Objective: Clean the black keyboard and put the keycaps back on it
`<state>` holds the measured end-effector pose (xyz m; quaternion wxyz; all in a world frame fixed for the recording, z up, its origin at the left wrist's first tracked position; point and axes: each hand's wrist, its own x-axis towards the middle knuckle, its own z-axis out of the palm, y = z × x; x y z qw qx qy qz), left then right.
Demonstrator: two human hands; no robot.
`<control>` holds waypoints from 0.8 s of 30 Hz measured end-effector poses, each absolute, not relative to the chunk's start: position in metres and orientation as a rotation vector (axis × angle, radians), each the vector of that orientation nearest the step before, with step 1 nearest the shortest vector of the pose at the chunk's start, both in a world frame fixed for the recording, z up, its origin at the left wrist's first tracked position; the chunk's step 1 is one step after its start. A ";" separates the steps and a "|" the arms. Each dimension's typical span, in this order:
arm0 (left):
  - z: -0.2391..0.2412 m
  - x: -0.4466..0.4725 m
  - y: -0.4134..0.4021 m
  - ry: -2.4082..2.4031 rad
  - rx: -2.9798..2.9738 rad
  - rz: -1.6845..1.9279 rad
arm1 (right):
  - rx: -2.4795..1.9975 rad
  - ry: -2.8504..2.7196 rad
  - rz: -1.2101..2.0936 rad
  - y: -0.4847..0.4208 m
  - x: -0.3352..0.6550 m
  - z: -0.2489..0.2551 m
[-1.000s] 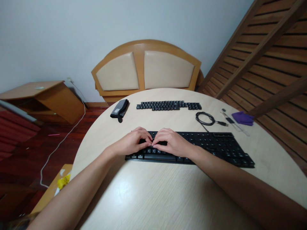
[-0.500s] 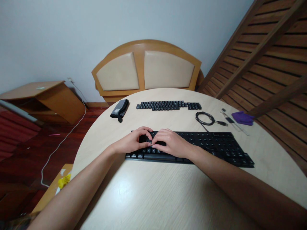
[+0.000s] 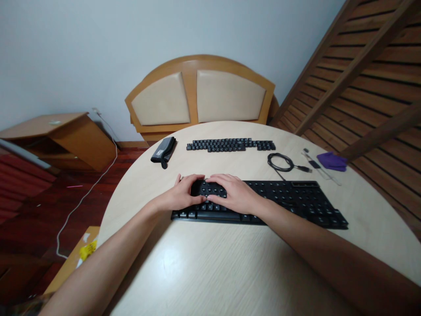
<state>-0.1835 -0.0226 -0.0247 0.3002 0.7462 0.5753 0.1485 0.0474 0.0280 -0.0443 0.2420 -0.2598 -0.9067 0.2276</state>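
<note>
A black keyboard (image 3: 283, 199) lies flat on the round table, with bare switch spots over much of its top and keycaps along its front left rows. My left hand (image 3: 180, 193) rests over its left end, fingers curved forward and apart from the thumb. Facing it, my right hand (image 3: 235, 193) arches over the keys with its fingers likewise spread from the thumb. Both thumb tips come together on a key near the middle of the left half. Neither hand grips anything. Behind the keyboard, loose black keycaps (image 3: 226, 145) stand in rows.
A folded grey pouch (image 3: 163, 151) lies at the back left of the table (image 3: 184, 263). To the right are a coiled USB cable (image 3: 281, 162), a thin wire tool (image 3: 320, 169) and a purple cloth (image 3: 332, 161). A headboard (image 3: 194, 101) stands behind.
The fingers of both hands have opened out and stretched forward, away from the thumbs, uncovering keys between them. The thumbs remain together at about the same spot.
</note>
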 end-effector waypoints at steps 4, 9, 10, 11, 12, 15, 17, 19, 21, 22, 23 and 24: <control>-0.029 -0.186 -0.021 1.569 1.999 0.359 | -0.759 -2.505 0.632 0.029 0.046 -0.043; -0.029 -0.187 -0.020 1.600 2.009 0.341 | -0.788 -2.491 0.661 0.031 0.045 -0.043; -0.029 -0.187 -0.021 1.602 2.012 0.332 | -0.799 -2.487 0.668 0.032 0.045 -0.043; -0.030 -0.187 -0.021 1.602 2.018 0.326 | -0.809 -2.484 0.676 0.032 0.045 -0.043; -0.030 -0.187 -0.021 1.601 2.025 0.322 | -0.818 -2.483 0.683 0.032 0.044 -0.042; -0.033 -0.186 -0.021 1.623 2.043 0.310 | -0.827 -2.485 0.674 0.031 0.044 -0.042; -0.035 -0.185 -0.021 1.646 2.050 0.304 | -0.827 -2.484 0.641 0.031 0.043 -0.043; -0.036 -0.185 -0.021 1.646 2.057 0.305 | -0.829 -2.484 0.612 0.031 0.043 -0.044; -0.036 -0.184 -0.022 1.626 2.061 0.298 | -0.823 -2.484 0.604 0.031 0.043 -0.045; -0.035 -0.183 -0.022 1.620 2.062 0.287 | -0.819 -2.483 0.604 0.031 0.043 -0.046; -0.034 -0.183 -0.023 1.617 2.065 0.272 | -0.814 -2.481 0.605 0.031 0.043 -0.046; -0.033 -0.182 -0.024 1.617 2.070 0.253 | -0.811 -2.480 0.605 0.031 0.044 -0.046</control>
